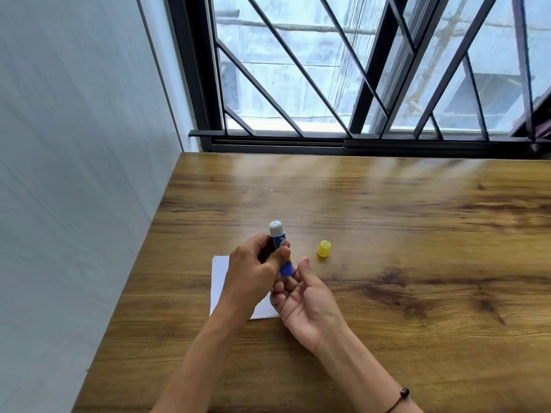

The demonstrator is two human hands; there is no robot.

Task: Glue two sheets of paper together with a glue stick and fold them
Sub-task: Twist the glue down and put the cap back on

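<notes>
The bench [387,234] carries white paper [219,281] near its left edge, mostly hidden under the hands. The left hand [253,272] has its fingers clamped on the glue stick [280,248]; the right hand [304,296] lies palm up below it, fingers loosely apart, touching the base. The stick's long axis stands nearly upright, bare tip toward the window. The yellow cap [324,248] sits just right. Risks as I judge them: glue smearing the bench, or the cap rolling away.
</notes>
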